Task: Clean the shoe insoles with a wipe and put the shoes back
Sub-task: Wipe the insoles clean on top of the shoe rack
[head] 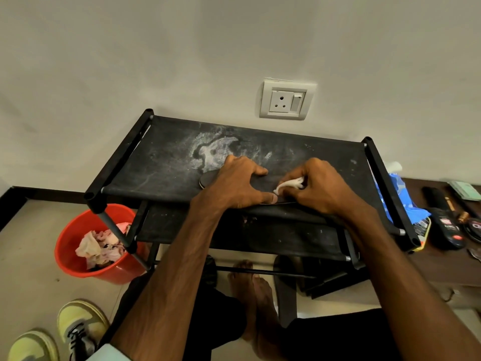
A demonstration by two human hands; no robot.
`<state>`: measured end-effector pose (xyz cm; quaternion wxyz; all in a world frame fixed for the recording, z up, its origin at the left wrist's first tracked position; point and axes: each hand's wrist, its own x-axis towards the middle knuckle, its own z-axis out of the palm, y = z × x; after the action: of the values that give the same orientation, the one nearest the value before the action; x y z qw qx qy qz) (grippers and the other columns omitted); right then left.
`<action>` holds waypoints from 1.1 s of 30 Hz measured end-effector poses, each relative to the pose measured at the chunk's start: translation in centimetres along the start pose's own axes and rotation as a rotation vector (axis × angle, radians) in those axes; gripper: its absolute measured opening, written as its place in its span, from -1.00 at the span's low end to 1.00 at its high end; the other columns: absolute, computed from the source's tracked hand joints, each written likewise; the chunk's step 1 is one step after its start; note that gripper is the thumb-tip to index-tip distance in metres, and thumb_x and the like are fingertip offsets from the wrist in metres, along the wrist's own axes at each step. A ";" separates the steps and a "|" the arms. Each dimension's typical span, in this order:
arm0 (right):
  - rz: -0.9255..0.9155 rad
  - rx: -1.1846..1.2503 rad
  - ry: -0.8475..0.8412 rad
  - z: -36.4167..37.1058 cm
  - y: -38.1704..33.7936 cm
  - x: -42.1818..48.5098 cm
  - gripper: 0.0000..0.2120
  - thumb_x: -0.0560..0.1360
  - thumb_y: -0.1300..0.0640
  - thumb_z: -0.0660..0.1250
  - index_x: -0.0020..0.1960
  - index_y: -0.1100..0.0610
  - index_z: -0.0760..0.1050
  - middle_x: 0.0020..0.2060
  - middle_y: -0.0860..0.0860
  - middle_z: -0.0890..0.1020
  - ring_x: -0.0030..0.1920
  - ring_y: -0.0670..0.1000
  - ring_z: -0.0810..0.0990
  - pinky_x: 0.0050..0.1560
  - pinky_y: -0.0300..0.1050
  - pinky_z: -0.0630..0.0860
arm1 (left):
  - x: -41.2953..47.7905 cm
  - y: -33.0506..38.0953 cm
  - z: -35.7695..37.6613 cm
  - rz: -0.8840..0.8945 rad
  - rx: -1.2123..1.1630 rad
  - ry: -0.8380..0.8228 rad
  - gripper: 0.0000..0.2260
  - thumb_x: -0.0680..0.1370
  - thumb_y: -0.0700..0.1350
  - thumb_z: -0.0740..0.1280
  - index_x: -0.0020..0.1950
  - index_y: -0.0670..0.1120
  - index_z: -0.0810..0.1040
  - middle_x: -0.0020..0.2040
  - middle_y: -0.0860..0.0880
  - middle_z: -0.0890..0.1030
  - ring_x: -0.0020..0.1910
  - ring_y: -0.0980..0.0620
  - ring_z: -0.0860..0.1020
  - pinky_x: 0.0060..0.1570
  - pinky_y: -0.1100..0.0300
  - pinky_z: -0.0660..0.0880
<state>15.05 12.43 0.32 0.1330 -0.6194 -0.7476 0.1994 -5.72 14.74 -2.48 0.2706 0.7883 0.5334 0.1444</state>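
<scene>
Now, from the head view, your left hand (239,183) lies spread over the dark insole (208,179), pressing it onto the top shelf of the rack (156,162). The insole's rounded end pokes out on that hand's outer side. Your right hand (320,188) is curled tight round a balled white wipe (289,185), whose tail touches the insole just beside your left thumb. Keep the left hand's weight down so the insole cannot slide. Draw the wipe away from that thumb in long, firm strokes. The shoes (78,324) wait on the floor, well behind your left hand.
</scene>
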 end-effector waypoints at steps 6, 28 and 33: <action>0.083 -0.009 0.083 -0.2 0.7 -0.6 -0.89 0.43 0.02 0.52 -0.12 -0.20 0.73 -0.26 -0.16 0.73 -0.24 -0.11 0.66 -0.11 0.05 0.67 | 0.0 0.0 0.1 -0.010 0.013 0.002 -0.29 0.37 0.26 0.52 0.46 0.05 0.48 0.38 0.03 0.47 0.39 -0.03 0.25 0.36 0.04 0.29; 0.127 -0.002 0.075 -1.0 1.6 -2.5 -0.94 0.44 -0.01 0.53 -0.09 -0.15 0.75 -0.19 -0.16 0.75 -0.18 -0.09 0.69 -0.04 0.10 0.67 | 0.0 0.2 0.3 -0.018 -0.006 -0.002 -0.29 0.37 0.27 0.52 0.46 0.07 0.48 0.40 0.02 0.45 0.43 -0.06 0.24 0.41 -0.02 0.27; 0.062 -0.026 0.095 0.5 0.1 -3.1 -0.89 0.46 0.08 0.51 -0.06 -0.11 0.75 -0.22 -0.12 0.74 -0.22 -0.08 0.67 -0.09 0.06 0.67 | 0.0 -0.1 0.0 -0.026 -0.008 0.010 -0.29 0.36 0.25 0.54 0.45 0.05 0.49 0.40 0.03 0.47 0.42 -0.04 0.25 0.35 0.04 0.26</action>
<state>15.50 9.36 -0.02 0.1542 -0.6527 -0.7234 0.1640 -5.84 14.79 -2.54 0.2730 0.7794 0.5445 0.1468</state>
